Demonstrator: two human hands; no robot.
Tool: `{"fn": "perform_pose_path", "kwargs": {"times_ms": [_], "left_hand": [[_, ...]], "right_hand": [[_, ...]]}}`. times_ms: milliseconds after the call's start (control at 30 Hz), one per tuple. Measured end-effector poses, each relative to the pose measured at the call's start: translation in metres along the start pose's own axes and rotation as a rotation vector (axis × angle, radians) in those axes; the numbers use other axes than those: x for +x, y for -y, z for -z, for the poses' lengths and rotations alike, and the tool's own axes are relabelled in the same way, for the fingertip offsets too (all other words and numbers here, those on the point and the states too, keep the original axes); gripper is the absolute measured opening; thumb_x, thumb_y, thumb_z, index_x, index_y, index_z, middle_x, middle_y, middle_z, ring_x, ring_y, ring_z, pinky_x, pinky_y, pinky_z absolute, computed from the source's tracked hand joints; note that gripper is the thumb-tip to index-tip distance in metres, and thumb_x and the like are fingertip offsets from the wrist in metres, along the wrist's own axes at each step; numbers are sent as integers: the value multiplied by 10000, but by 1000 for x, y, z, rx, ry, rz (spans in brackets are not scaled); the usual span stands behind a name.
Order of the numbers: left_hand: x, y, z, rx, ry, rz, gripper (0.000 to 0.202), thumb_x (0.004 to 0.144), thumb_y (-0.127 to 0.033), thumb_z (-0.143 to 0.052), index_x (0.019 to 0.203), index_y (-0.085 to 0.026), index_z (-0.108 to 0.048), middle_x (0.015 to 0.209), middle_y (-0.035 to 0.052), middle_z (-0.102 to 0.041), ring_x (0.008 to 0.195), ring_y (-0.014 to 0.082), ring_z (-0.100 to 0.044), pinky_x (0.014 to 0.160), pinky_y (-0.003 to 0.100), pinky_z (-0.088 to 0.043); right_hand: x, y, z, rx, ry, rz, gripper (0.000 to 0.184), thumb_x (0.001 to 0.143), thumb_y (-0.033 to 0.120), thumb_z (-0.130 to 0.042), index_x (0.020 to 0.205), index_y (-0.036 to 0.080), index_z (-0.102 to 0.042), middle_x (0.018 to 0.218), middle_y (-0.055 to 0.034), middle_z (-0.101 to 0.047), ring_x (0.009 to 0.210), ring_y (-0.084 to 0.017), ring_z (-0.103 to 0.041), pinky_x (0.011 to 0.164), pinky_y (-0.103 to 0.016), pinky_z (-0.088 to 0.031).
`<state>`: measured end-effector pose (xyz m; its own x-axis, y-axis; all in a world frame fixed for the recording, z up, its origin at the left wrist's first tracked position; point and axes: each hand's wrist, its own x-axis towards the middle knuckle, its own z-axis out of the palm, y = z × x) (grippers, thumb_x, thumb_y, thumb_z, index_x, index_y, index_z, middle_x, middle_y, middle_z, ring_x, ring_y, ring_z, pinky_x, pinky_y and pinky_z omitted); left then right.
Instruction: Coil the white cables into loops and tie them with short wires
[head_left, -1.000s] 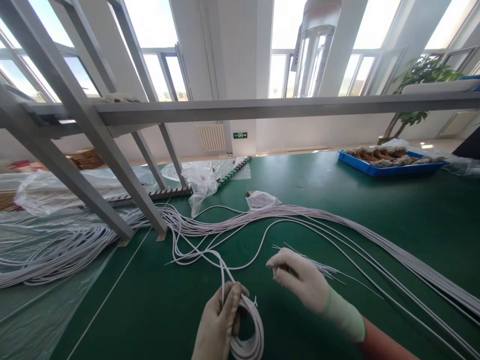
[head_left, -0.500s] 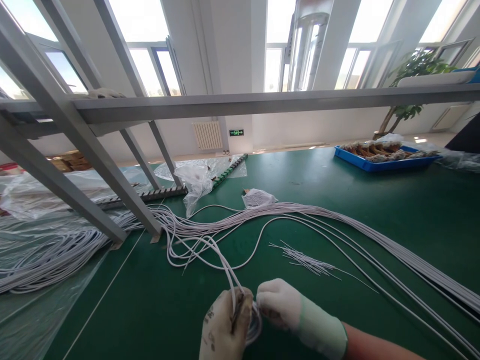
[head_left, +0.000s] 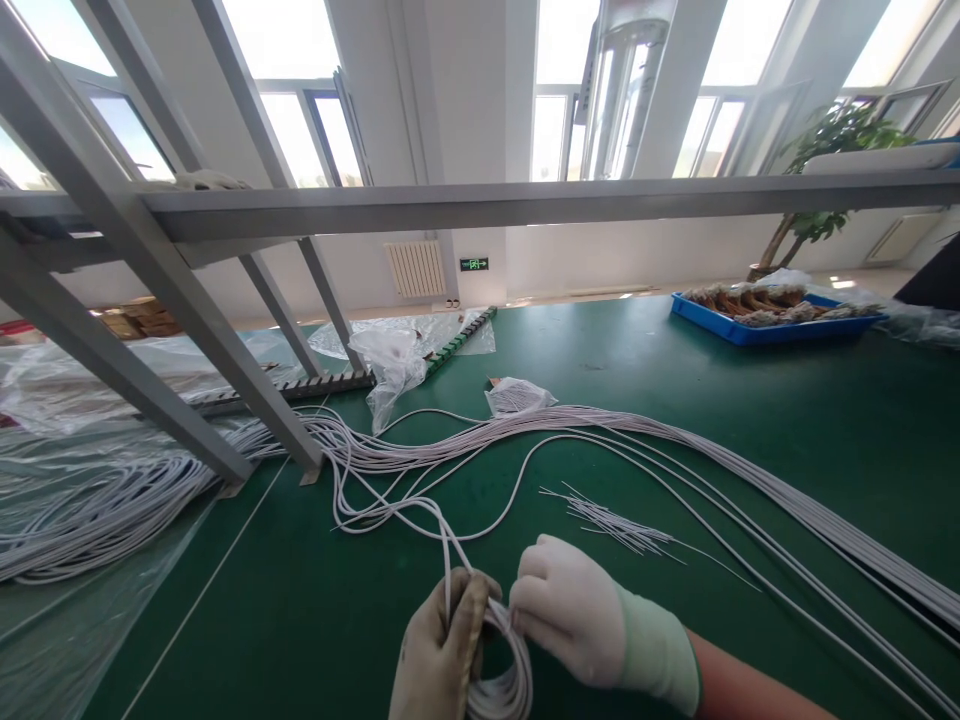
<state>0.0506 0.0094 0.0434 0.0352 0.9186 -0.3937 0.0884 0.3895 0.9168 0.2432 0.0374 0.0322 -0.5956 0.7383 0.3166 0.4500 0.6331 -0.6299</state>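
From the head camera, the left hand [head_left: 442, 650], in a soiled glove, is closed around a coil of thin white cable [head_left: 504, 670] held low over the green table [head_left: 675, 400]. The right hand [head_left: 566, 615], in a clean white glove, touches the coil's upper edge, its fingers pinched on the strands there. Several loops are already gathered in the coil, while a length of the same cable runs up from the left grip to a long loose bundle of white cables [head_left: 600, 430] lying across the table, so much remains unwound. A small heap of thin white ties [head_left: 615, 522] lies just beyond the right hand. Farther off are a blue plastic tray [head_left: 739, 330] and crumpled clear plastic bags [head_left: 394, 365].
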Motion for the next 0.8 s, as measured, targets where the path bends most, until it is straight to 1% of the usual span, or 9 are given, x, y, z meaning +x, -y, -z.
{"fn": "perform_pose_path", "kwargs": {"times_ms": [100, 133, 200, 300, 433, 500, 567, 700, 800], "left_hand": [[-4, 3, -2, 212, -86, -158, 568, 871, -763, -535, 929, -231, -728, 825, 73, -705, 789, 278, -645, 704, 365, -485], [-5, 4, -2, 257, -98, -194, 564, 876, -758, -528, 937, -236, -734, 841, 84, -713, 808, 288, -652, 683, 359, -477], [-6, 5, -2, 249, -104, -185, 569, 871, -768, -528, 939, -242, -734, 823, 82, -705, 742, 264, -619, 583, 332, -424], [-4, 4, 0, 69, -121, -48, 612, 828, -815, -561, 911, -227, -707, 707, 28, -633, 596, 185, -478, 525, 292, -351], [1, 2, 2, -155, -58, 58, 589, 754, -770, -705, 905, -201, -687, 664, -16, -589, 572, 141, -440, 548, 260, -370], [3, 1, 1, -193, -7, 75, 575, 711, -734, -774, 894, -197, -685, 660, -29, -564, 581, 140, -462, 552, 252, -386], [2, 0, -1, -224, -11, 77, 586, 687, -739, -794, 876, -195, -684, 665, -35, -545, 604, 145, -482, 567, 247, -411], [-4, 1, -6, -157, -117, 15, 592, 744, -797, -690, 842, -213, -698, 670, -5, -595, 622, 184, -526, 572, 277, -457], [-8, 4, -8, 27, -198, -60, 594, 791, -823, -583, 807, -242, -702, 702, 43, -671, 678, 257, -618, 638, 344, -517]], "right_hand": [[2, 3, -13, 425, 46, -491, 321, 940, 397, -544, 679, 219, -483, 654, 15, -454, 599, -156, -406, 573, -295, -322], [2, 0, -17, 565, 84, -606, 348, 925, 428, -544, 653, 232, -449, 590, 38, -409, 527, -144, -392, 516, -280, -317], [2, -8, -20, 704, 116, -691, 377, 945, 488, -471, 654, 252, -427, 515, 73, -330, 413, -126, -325, 422, -265, -293], [-2, -18, -16, 684, -72, -690, 411, 1016, 530, -369, 798, 225, -539, 602, 57, -409, 473, -135, -386, 470, -269, -385], [-8, -8, -10, 536, -315, -455, 388, 1009, 539, -583, 1015, 190, -754, 951, -68, -622, 851, -217, -616, 774, -353, -545], [-9, 3, -13, 500, -333, -345, 370, 1009, 531, -620, 1018, 214, -812, 1065, -100, -657, 980, -259, -650, 841, -385, -556], [-10, 13, -21, 503, -329, -327, 378, 1028, 536, -599, 1023, 239, -833, 1081, -105, -692, 1003, -268, -675, 855, -393, -560], [-17, 21, -43, 450, -367, -351, 382, 1090, 472, -500, 1074, 258, -816, 1100, -94, -739, 1005, -255, -698, 878, -388, -573], [-25, 22, -59, 201, -446, -299, 342, 1110, 405, -452, 1109, 261, -762, 1112, -85, -734, 1004, -257, -676, 858, -392, -561]]}}
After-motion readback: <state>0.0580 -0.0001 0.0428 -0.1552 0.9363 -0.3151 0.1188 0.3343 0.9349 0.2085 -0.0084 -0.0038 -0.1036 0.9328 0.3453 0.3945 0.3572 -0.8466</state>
